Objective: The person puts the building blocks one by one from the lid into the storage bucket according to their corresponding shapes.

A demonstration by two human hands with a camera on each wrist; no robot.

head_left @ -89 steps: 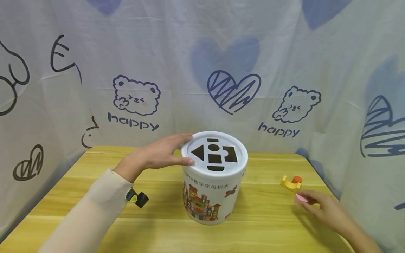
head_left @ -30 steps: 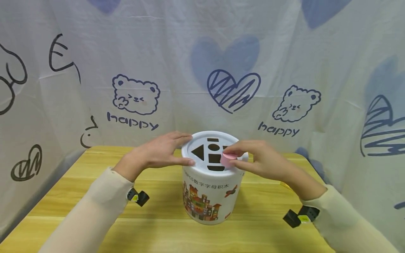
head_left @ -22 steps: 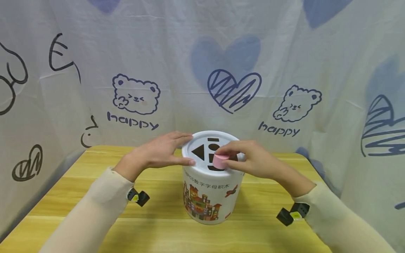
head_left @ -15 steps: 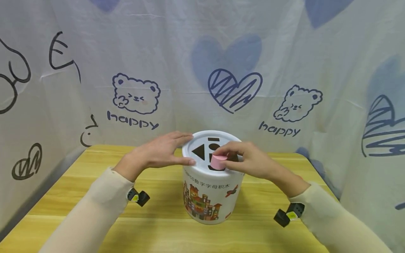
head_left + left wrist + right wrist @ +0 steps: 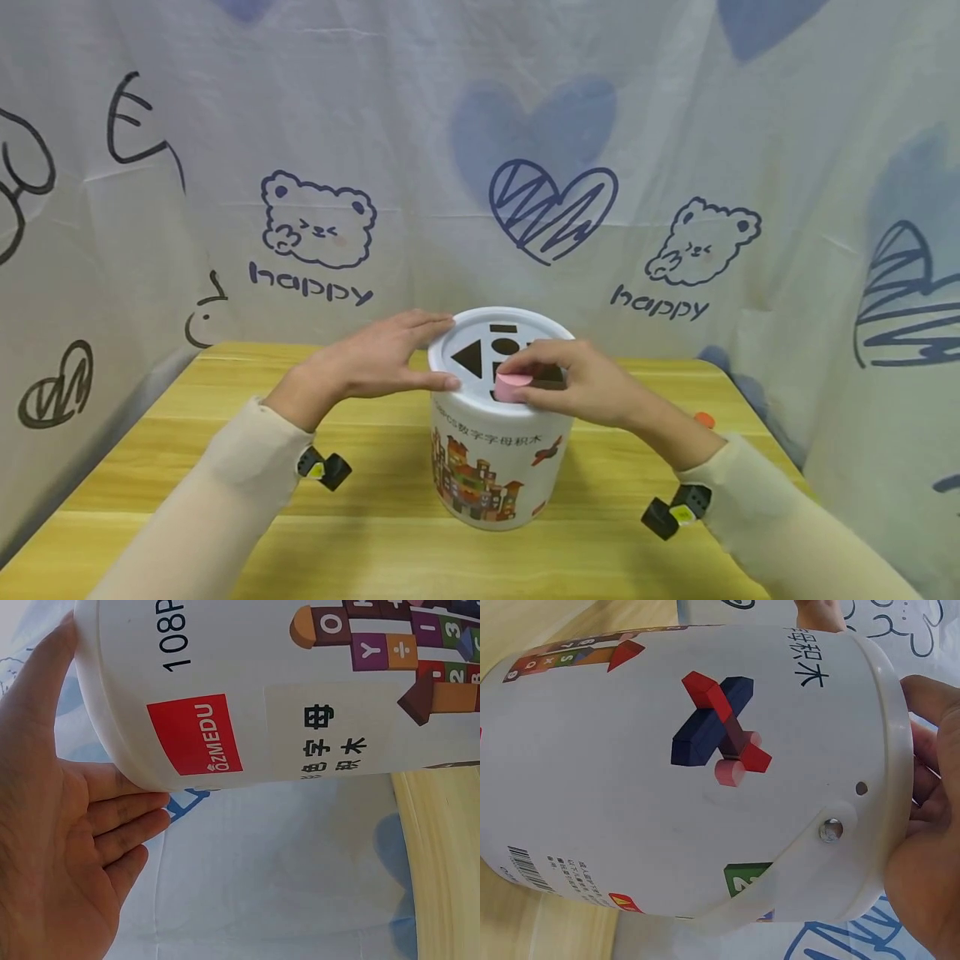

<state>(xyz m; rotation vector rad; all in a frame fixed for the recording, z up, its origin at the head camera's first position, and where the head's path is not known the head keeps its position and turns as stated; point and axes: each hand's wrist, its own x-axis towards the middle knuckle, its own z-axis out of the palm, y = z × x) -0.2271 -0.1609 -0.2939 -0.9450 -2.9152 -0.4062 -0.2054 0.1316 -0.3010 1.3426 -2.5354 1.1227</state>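
Note:
A white toy-block bucket stands upright on the table, its lid cut with shaped holes. My left hand rests on the lid's left rim, thumb on the near side and fingers towards the far side. In the left wrist view, the fingers lie fairly straight against the rim. My right hand pinches a small pink block with a rounded side between thumb and fingers. The block is over the hole nearest me; its lower end looks slightly in, and my hand covers the right-hand holes.
An orange block lies on the wooden table at the right, partly behind my right forearm. A printed cloth hangs behind and beside the table. The bucket's white handle hangs along its side.
My right hand has picked up the pink block at the table's right and carried it left to the lid. Lately it shifted slightly left and down over the near hole. My left hand stayed put.

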